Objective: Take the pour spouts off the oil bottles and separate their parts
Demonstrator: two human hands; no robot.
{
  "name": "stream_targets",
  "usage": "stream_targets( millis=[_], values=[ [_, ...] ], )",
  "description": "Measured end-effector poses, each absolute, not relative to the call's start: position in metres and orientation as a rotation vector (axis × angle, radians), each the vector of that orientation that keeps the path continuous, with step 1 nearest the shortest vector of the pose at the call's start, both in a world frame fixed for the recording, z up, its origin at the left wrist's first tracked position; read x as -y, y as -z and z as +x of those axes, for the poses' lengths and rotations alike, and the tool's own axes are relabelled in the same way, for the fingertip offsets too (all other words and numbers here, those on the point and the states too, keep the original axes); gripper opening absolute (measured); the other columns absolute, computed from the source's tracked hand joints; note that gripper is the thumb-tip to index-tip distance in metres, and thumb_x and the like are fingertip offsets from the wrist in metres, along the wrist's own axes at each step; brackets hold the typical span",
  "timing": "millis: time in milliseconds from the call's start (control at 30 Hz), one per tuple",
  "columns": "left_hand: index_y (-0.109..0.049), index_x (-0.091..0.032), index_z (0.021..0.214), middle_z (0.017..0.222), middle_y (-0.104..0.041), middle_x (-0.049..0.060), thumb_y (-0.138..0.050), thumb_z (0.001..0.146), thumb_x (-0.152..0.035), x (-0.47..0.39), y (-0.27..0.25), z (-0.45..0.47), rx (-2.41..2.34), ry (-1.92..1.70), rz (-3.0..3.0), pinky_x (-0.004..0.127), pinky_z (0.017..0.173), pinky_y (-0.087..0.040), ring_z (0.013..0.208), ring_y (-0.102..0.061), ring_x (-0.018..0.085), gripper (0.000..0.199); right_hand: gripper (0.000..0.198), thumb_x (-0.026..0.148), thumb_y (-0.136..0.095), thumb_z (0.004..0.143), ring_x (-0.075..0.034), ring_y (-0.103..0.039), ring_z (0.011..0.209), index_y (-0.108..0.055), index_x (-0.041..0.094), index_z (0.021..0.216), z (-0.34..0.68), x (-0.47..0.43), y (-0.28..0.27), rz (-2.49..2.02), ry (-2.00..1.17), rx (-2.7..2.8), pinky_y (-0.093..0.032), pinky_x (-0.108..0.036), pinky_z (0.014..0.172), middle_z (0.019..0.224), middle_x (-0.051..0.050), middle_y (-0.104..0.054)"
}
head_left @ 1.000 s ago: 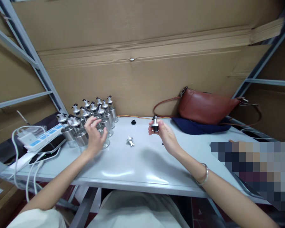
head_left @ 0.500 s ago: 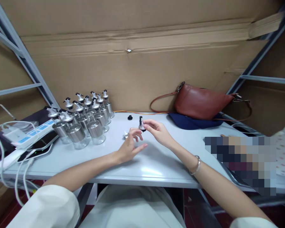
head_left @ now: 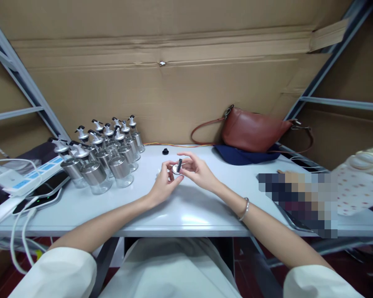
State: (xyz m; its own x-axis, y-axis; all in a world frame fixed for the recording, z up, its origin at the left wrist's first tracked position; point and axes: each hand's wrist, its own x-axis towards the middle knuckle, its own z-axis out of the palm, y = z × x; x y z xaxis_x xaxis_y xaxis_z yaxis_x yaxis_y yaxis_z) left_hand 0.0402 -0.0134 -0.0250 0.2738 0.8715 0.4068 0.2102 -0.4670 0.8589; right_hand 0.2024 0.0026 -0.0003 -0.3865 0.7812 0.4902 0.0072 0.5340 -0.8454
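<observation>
A pour spout (head_left: 175, 169) with a silver rim and a black lever is held up over the middle of the table. My left hand (head_left: 162, 187) grips its left side between thumb and fingers. On the other side, the thumb and fingers of my right hand (head_left: 200, 174) close on the same spout, near the black lever. A small black stopper (head_left: 165, 152) lies on the table behind my hands. Just left of my left fingers, a small pale piece (head_left: 158, 171) is mostly hidden.
Several glass-and-steel oil bottles (head_left: 93, 176) with pour spouts stand at the left. Beside them are a power strip (head_left: 46, 173), a dark device (head_left: 34, 203) and white cables. A brown bag (head_left: 255, 132) rests on navy cloth (head_left: 240, 155) at back right; a spotted bag (head_left: 357, 190) is farther right.
My left hand has come up and closed on the spout, which only my right hand held before. The spout has tipped over and moved slightly left. The camera view has shifted a little.
</observation>
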Motion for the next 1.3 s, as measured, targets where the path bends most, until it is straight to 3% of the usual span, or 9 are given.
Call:
stream_targets(
  millis=[133,267,500,633,733,967,1167,1300],
  values=[
    [-0.036,-0.02,0.099,0.084,-0.042,-0.004,-0.058,0.08,-0.035,0.01,0.026,0.041,-1.052,-1.189,1.828,0.019,0.056,-0.035,0.059,-0.039,0.005,0.033,0.032,0.023,-0.053,0.082,-0.016,-0.068,0.078,-0.051,0.019,0.114,0.205,-0.001,-0.002,-0.708,-0.806,1.936,-0.055,-0.03,0.071,0.094,-0.007,-0.067],
    [-0.035,-0.02,0.088,0.083,-0.043,-0.004,-0.055,0.081,-0.037,0.011,0.028,0.041,-1.002,-1.141,1.849,0.019,0.055,-0.034,0.058,-0.039,0.005,0.027,0.032,0.021,-0.047,0.086,-0.019,-0.067,0.088,-0.05,0.018,0.118,0.205,0.003,-0.005,-0.755,-0.509,2.152,-0.052,-0.035,0.08,0.095,-0.009,-0.069],
    [-0.038,-0.019,0.099,0.095,-0.052,0.0,-0.06,0.078,-0.036,0.014,0.029,0.038,-0.984,-1.165,1.813,0.018,0.053,-0.036,0.057,-0.043,0.004,0.035,0.029,0.024,-0.049,0.089,-0.02,-0.066,0.092,-0.051,0.019,0.118,0.206,0.003,-0.004,-0.734,-0.266,2.216,-0.051,-0.034,0.081,0.103,-0.01,-0.068],
    [-0.05,-0.015,0.101,0.07,-0.049,-0.005,-0.061,0.076,-0.037,0.012,0.028,0.034,-1.02,-1.093,1.87,0.018,0.049,-0.03,0.051,-0.035,0.005,0.035,0.03,0.028,-0.051,0.09,-0.021,-0.065,0.093,-0.052,0.019,0.118,0.209,-0.001,-0.003,-0.762,-0.216,2.262,-0.051,-0.035,0.082,0.104,-0.01,-0.067],
    [-0.055,-0.014,0.088,0.058,-0.043,-0.006,-0.058,0.077,-0.037,0.012,0.025,0.034,-1.056,-1.04,1.968,0.019,0.049,-0.03,0.05,-0.035,0.007,0.026,0.029,0.035,-0.052,0.09,-0.021,-0.065,0.088,-0.055,0.017,0.113,0.209,-0.002,-0.004,-0.755,-0.151,2.305,-0.05,-0.034,0.079,0.099,-0.01,-0.068],
    [-0.051,-0.016,0.067,0.066,-0.056,0.0,-0.055,0.074,-0.03,0.015,0.031,0.033,-0.936,-0.942,2.21,0.023,0.061,-0.041,0.061,-0.048,0.012,0.016,0.042,0.054,-0.043,0.09,-0.018,-0.059,0.071,-0.059,0.016,0.095,0.204,0.001,-0.003,-0.59,0.1,2.365,-0.044,-0.029,0.066,0.079,-0.008,-0.065],
    [-0.047,-0.016,0.063,0.058,-0.049,-0.003,-0.051,0.075,-0.028,0.014,0.036,0.031,-0.989,-0.81,2.258,0.021,0.054,-0.034,0.053,-0.041,0.009,0.017,0.045,0.049,-0.033,0.095,-0.017,-0.052,0.062,-0.057,0.017,0.075,0.204,-0.004,-0.001,-0.576,0.511,2.46,-0.032,-0.03,0.063,0.065,-0.005,-0.061],
    [-0.05,-0.015,0.063,0.054,-0.05,-0.004,-0.05,0.078,-0.03,0.013,0.033,0.032,-1.017,-0.711,2.285,0.021,0.052,-0.034,0.049,-0.042,0.008,0.021,0.04,0.041,-0.034,0.096,-0.015,-0.049,0.058,-0.056,0.016,0.073,0.204,-0.007,0.0,-0.586,0.685,2.487,-0.027,-0.031,0.064,0.062,-0.004,-0.06]
  ],
)
